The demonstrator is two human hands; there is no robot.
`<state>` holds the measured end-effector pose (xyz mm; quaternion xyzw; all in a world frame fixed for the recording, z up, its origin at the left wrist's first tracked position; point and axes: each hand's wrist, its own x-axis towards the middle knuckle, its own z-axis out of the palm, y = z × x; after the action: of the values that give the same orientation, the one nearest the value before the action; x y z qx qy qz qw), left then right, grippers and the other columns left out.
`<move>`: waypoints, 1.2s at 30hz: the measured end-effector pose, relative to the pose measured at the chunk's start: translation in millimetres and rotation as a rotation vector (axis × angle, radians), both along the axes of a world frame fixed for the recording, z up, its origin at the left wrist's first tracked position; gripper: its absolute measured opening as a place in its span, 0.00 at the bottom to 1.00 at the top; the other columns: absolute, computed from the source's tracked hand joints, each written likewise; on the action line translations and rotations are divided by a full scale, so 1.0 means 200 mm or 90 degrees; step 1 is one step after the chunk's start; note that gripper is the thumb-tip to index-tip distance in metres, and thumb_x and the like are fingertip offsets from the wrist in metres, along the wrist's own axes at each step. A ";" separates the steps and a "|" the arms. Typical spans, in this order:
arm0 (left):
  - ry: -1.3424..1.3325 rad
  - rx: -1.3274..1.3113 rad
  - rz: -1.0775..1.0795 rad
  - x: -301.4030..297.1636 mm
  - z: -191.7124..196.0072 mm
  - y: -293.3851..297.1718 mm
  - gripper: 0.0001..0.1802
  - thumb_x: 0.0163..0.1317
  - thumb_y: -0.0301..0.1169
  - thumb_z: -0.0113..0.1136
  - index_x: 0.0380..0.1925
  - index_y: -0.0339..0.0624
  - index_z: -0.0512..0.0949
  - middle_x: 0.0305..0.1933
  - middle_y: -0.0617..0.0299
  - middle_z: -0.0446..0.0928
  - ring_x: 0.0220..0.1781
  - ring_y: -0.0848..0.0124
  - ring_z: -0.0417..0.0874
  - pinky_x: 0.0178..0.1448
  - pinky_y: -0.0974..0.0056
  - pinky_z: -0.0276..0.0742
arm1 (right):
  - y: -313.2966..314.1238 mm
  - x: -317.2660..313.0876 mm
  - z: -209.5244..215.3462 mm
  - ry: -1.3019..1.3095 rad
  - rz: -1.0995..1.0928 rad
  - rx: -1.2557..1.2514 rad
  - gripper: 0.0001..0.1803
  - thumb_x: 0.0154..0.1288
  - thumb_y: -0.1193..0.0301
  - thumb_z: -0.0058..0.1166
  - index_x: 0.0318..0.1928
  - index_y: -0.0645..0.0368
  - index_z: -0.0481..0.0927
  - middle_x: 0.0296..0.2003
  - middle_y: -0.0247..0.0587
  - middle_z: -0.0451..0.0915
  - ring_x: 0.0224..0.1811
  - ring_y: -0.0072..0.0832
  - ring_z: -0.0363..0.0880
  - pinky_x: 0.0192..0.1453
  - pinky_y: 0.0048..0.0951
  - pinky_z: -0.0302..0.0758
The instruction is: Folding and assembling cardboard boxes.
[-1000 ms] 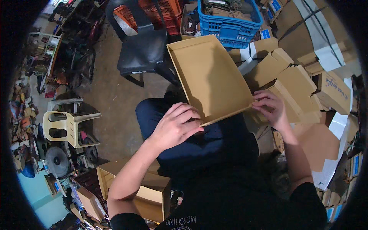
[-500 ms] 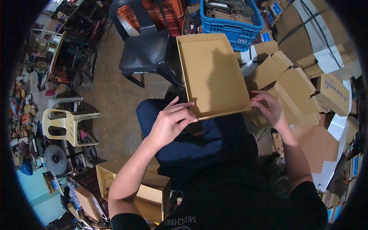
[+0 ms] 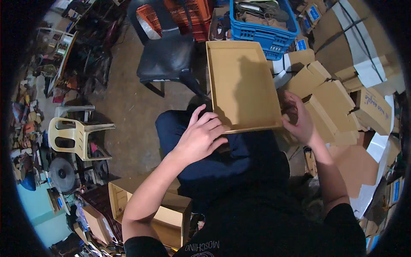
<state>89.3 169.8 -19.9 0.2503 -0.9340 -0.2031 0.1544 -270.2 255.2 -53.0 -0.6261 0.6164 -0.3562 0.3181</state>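
A shallow open cardboard tray or box lid [image 3: 244, 92] lies over my legs in dark trousers, its inside facing up. A shadow falls across its inner face. At the tray's near left corner is my left hand [image 3: 200, 136], fingers spread and the fingertips against the edge. My right hand [image 3: 302, 122] is at the near right corner, its thumb close to the edge and its fingers raised apart along the right side. Neither hand grips the tray in a pinch.
A black plastic chair [image 3: 166, 58] stands beyond my knees. Behind the tray is a blue crate [image 3: 261, 29] filled with shoe-like items. Folded cardboard boxes [image 3: 329, 107] pile up at right. Open boxes [image 3: 169, 220] sit by my left arm, and a cream chair [image 3: 70, 139] stands farther left.
Both hands have loosened from pinching the tray's near corners, and their fingers have spread. The tray sits slightly farther right in the picture, as does the background.
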 end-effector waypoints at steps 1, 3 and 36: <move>0.000 -0.001 0.007 -0.01 -0.01 -0.01 0.17 0.57 0.37 0.78 0.46 0.46 0.87 0.44 0.62 0.82 0.61 0.60 0.80 0.83 0.37 0.58 | -0.02 -0.01 -0.03 -0.023 -0.001 -0.002 0.42 0.70 0.66 0.67 0.78 0.62 0.60 0.68 0.52 0.77 0.72 0.40 0.75 0.73 0.38 0.73; -0.057 -0.035 0.014 -0.03 -0.03 -0.02 0.13 0.58 0.34 0.76 0.43 0.47 0.86 0.45 0.63 0.81 0.62 0.60 0.79 0.84 0.36 0.56 | -0.03 -0.01 -0.06 -0.052 -0.046 0.132 0.43 0.72 0.62 0.66 0.78 0.65 0.60 0.68 0.53 0.77 0.71 0.39 0.75 0.74 0.38 0.72; -0.274 -0.486 0.320 0.73 0.57 0.20 0.18 0.65 0.36 0.65 0.56 0.57 0.84 0.57 0.68 0.80 0.68 0.66 0.77 0.86 0.37 0.54 | -0.76 1.11 0.35 -0.641 0.164 -0.088 0.31 0.89 0.52 0.28 0.74 0.63 0.67 0.65 0.44 0.76 0.68 0.32 0.76 0.73 0.35 0.72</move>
<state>236.0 209.8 93.5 0.4292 -0.8633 0.2524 0.0826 -49.0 103.5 17.1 -0.4677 0.2805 -0.6107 0.5742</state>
